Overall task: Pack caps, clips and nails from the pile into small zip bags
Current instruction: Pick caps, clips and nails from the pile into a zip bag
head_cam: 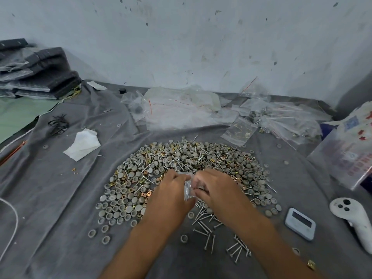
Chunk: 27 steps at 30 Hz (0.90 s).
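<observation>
A wide pile [181,160] of grey round caps, brass square clips and steel nails covers the middle of the grey cloth. Over its near edge, my left hand [171,192] and my right hand [213,188] both pinch one small clear zip bag [188,190] between them. Something metallic shows through the bag; what exactly is inside I cannot tell. Loose nails [207,224] lie just below my hands, with stray caps [104,234] to the left.
Empty clear zip bags [181,109] are heaped at the back, filled ones [281,119] to the back right. A white tissue [83,144] lies left, a white timer [300,223] and white controller [354,218] right. Dark folded fabric [40,73] is stacked far left.
</observation>
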Each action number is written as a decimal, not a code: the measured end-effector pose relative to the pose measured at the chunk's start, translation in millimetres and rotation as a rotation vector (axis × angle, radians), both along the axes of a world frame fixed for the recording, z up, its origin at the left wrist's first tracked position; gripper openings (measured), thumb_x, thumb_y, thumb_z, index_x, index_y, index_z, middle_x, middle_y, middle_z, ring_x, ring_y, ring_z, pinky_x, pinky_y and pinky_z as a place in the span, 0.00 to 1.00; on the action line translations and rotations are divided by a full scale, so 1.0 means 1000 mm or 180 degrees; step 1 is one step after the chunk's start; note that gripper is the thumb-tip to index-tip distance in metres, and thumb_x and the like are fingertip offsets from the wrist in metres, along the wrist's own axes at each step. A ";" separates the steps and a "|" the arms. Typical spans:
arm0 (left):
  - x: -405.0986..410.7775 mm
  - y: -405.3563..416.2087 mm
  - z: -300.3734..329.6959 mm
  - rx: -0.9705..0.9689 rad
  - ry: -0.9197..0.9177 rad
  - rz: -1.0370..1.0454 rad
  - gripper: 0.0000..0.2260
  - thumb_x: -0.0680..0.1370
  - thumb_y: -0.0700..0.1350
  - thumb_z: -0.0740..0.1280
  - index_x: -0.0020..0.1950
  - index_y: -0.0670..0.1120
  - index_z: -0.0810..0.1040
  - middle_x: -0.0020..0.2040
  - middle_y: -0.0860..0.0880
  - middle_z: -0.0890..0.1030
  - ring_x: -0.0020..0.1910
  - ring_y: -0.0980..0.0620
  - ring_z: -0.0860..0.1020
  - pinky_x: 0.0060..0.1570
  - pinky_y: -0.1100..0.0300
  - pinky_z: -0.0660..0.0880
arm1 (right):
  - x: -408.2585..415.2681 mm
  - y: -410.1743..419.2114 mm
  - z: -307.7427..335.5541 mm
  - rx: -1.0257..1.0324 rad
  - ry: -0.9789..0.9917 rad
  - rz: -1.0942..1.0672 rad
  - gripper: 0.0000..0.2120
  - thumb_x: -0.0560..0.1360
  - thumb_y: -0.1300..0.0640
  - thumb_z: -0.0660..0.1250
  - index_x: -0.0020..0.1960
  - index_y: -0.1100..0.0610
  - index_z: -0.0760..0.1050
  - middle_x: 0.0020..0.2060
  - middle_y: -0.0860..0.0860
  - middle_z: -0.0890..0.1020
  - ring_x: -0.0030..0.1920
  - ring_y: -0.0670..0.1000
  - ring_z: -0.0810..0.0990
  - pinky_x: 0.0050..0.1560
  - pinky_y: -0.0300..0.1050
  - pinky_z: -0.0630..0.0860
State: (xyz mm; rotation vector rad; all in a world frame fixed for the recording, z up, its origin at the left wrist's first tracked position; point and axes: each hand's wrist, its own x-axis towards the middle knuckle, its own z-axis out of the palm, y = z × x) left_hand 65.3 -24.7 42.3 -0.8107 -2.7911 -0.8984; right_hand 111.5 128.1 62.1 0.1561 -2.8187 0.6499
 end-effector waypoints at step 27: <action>0.000 0.002 -0.005 -0.0084 -0.0017 0.0012 0.27 0.73 0.54 0.74 0.70 0.51 0.73 0.57 0.55 0.71 0.46 0.59 0.71 0.50 0.63 0.75 | 0.003 0.025 -0.052 0.0603 -0.0886 -0.0258 0.18 0.76 0.44 0.70 0.65 0.42 0.75 0.60 0.42 0.74 0.63 0.46 0.69 0.58 0.44 0.68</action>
